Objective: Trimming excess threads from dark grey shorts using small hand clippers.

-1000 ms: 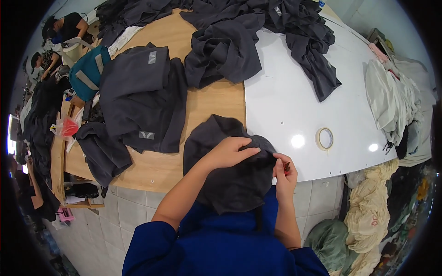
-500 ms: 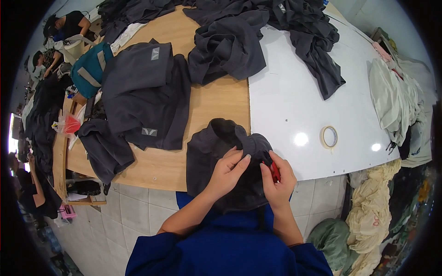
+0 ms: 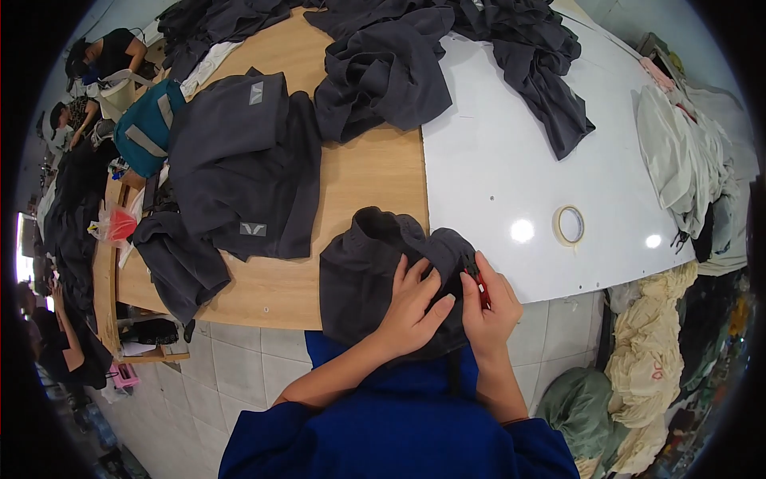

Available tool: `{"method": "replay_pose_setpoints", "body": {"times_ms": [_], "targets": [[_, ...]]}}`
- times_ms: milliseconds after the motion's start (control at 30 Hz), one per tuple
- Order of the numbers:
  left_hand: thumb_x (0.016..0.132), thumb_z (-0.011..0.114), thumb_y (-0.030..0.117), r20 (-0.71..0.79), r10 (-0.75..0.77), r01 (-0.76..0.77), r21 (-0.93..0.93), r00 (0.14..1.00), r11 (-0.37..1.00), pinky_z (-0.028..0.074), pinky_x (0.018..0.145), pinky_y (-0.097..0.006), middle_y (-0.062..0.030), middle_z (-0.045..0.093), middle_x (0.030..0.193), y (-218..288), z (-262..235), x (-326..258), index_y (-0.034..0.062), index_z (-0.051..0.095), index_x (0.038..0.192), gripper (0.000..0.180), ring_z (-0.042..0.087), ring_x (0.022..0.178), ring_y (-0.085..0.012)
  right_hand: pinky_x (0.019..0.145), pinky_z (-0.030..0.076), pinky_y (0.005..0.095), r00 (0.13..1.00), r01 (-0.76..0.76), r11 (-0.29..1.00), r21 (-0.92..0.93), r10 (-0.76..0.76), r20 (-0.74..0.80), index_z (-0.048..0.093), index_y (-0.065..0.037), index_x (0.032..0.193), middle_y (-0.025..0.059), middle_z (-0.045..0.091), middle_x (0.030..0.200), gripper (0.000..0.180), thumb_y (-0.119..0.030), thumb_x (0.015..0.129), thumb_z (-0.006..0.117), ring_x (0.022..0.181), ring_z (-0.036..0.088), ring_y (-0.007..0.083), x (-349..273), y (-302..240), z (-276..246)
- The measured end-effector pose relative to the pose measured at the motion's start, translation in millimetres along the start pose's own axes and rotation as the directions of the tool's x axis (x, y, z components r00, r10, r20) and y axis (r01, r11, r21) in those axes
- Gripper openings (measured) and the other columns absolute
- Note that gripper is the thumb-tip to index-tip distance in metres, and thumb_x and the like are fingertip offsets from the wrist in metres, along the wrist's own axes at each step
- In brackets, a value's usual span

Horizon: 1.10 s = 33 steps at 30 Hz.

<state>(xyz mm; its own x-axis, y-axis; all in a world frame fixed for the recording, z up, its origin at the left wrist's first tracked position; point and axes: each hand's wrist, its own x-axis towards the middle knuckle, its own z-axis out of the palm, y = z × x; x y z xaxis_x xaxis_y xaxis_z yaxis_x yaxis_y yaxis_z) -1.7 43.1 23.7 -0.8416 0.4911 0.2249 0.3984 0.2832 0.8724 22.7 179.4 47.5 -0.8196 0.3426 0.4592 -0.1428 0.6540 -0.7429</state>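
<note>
A dark grey garment [image 3: 351, 275] with a gathered, elastic-looking edge is bunched at the near table edge, partly over my lap. My left hand [image 3: 411, 311] grips its cloth, fingertips tucked against a fold and thumb held away from them. On the garment's right side, my right hand [image 3: 491, 311] is closed around small red-handled thread snips [image 3: 482, 289], their dark end pointing up at the fabric. The fingers cover most of the snips, so whether the blades are parted cannot be made out.
A dark grey garment stack [image 3: 231, 160] lies to the left, more crumpled pieces [image 3: 383, 80] beyond. A tape roll [image 3: 569, 225] rests on the white board [image 3: 511, 176]. There is a teal bag [image 3: 148, 128] at far left, cream cloth [image 3: 650, 343] at right. Other people work at upper left.
My left hand's thumb has moved off the gathered edge and its fingers have spread. My right hand has shifted slightly right, and more of the snips shows. The view has shifted slightly.
</note>
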Motion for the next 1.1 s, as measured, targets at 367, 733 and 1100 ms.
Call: {"method": "replay_pose_setpoints", "body": {"times_ms": [367, 733, 1100], "targets": [[0.100, 0.035, 0.031, 0.406, -0.385, 0.473, -0.876, 0.829, 0.095, 0.023, 0.108, -0.037, -0.0117, 0.049, 0.127, -1, 9, 2, 0.0020, 0.042, 0.132, 0.044, 0.041, 0.123, -0.0228, 0.068, 0.047, 0.0235, 0.990, -0.137, 0.975, 0.174, 0.141, -0.012, 0.061, 0.002, 0.112, 0.0117, 0.064, 0.085, 0.029, -0.001, 0.083, 0.061, 0.070, 0.059, 0.0155, -8, 17, 4], [0.101, 0.029, 0.037, 0.375, -0.360, 0.400, -0.917, 0.854, -0.008, 0.033, 0.101, -0.032, -0.0081, 0.053, 0.126, 8, -15, 10, 0.0002, 0.052, 0.121, 0.048, 0.047, 0.116, -0.0160, 0.074, 0.045, 0.0229, 0.948, -0.308, 0.819, 0.484, 0.308, 0.084, 0.055, 0.006, 0.116, 0.0080, 0.060, 0.094, 0.030, -0.003, 0.088, 0.053, 0.080, 0.056, 0.0123, -6, 12, -3], [0.101, 0.028, 0.037, 0.236, -0.347, 0.296, -0.946, 0.908, 0.131, 0.027, 0.107, -0.033, -0.0088, 0.053, 0.126, 15, -13, 4, -0.0023, 0.052, 0.121, 0.050, 0.045, 0.119, -0.0177, 0.059, 0.044, 0.0280, 0.982, 0.184, 0.981, 0.055, -0.182, -0.043, 0.066, -0.001, 0.106, 0.0107, 0.061, 0.080, 0.034, 0.000, 0.072, 0.068, 0.066, 0.056, 0.0216, -2, 4, 2]]}}
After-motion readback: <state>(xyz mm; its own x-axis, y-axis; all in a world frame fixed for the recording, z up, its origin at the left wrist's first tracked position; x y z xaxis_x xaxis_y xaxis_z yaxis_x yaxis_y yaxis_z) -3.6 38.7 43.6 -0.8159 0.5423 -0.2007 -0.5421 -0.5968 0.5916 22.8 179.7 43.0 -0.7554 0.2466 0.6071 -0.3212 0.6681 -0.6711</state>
